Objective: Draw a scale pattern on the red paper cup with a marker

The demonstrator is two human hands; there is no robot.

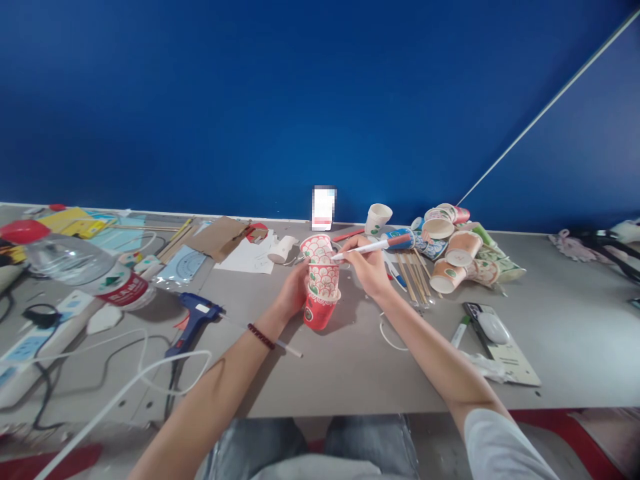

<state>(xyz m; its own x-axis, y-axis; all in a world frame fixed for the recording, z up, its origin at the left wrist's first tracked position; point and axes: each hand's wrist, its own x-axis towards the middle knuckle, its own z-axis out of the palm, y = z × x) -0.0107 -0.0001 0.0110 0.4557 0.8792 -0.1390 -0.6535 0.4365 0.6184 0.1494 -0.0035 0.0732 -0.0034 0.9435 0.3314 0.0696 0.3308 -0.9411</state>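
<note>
Red-and-white patterned paper cups [324, 280] stand joined one above another at the middle of the table, with a plainer red cup [319, 313] at the bottom. My left hand [295, 290] is wrapped round their left side. In my right hand [367, 267] is a white pen [367, 248] with a brownish band and a blue end. Its tip points left and lies at the right side of the patterned cups; whether it touches them I cannot tell. A glue stick [290, 348] lies just below my left wrist.
A blue glue gun [194, 317], a water bottle [95, 270] and a power strip [45, 343] are on the left. Behind stand a phone [324, 208] and a white cup [378, 219]. To the right are wooden sticks [414, 277], piled paper cups [463, 250] and a mouse [494, 328].
</note>
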